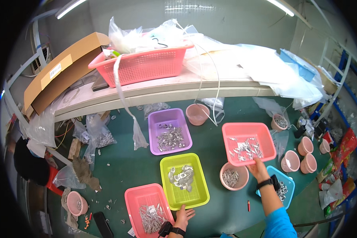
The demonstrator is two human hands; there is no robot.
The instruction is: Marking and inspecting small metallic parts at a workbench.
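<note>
My right hand [259, 170] grips the near rim of a pink plastic basket [267, 137] holding small silvery metal parts. That basket partly covers a round pink tub [244, 183] of similar small parts. My left hand [183, 217] has its fingers spread at the near edge of a lime-green basket [204, 190], and whether it touches the rim I cannot tell. Flat silvery pieces lie in the green basket. Left of my left hand, another pink basket [131, 206] holds slim metal parts. A purple basket [156, 119] with ring-like metal parts stands behind the green one.
A blue basket [291, 186] of metal parts sits beneath my right forearm. Several small pink tubs [290, 162] stand at the right. A shelf [154, 92] crosses the back, bearing a large pink crate [146, 69]. A phone [102, 224] and red marker [248, 205] lie on the green table.
</note>
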